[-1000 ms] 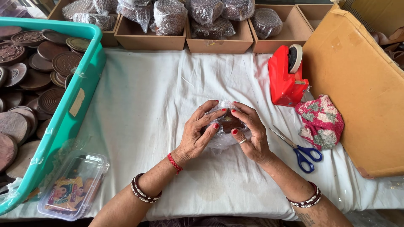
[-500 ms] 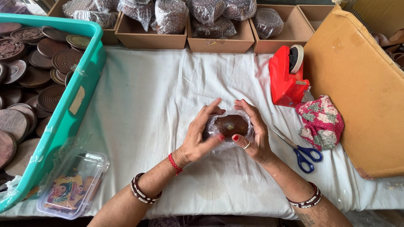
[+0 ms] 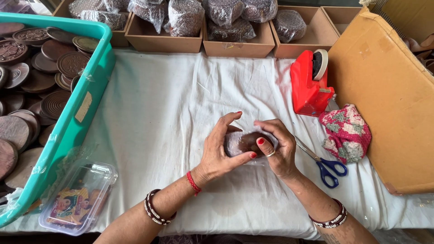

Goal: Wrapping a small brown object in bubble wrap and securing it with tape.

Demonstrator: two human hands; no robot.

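Surface (image 3: pixel 181 104): covered by a white cloth, creased, running the full width of the view.

Cardboard box (image 3: pixel 389 104), far right: large, brown, tilted, its lower corner resting on the cloth.

Teal crate (image 3: pixel 86 95), left: filled with dark round carved discs (image 3: pixel 31 86), stacked loosely and overlapping.

Row of shallow brown trays (image 3: pixel 165 40) along the far edge, holding bagged dark bundles (image 3: pixel 183 17).

Red tape dispenser (image 3: pixel 309 86): upright, between the hands and the cardboard box. Pink and green crocheted pouch (image 3: pixel 346 131) just beside it, touching the box. Blue-handled scissors (image 3: pixel 327 165) lie on the cloth, near the right wrist.

Clear plastic lidded tub (image 3: pixel 79 199): near edge, beside the crate.

Left hand (image 3: pixel 221 151): fingers curled round the left side of a wrapped disc (image 3: pixel 246 142), thumb pressed under it, index finger raised and free. Right hand (image 3: pixel 278 149): fingers folded over the right side, pinching the clear film against the disc. The disc is held edge-up, just above the cloth at centre, between both hands.

Risks, judged: the film looks thin and loosely gathered; a slack pinch could let it unfold. The raised left index finger leaves less hold, so the disc could slide out onto the cloth. Scissors near the right wrist could be knocked.
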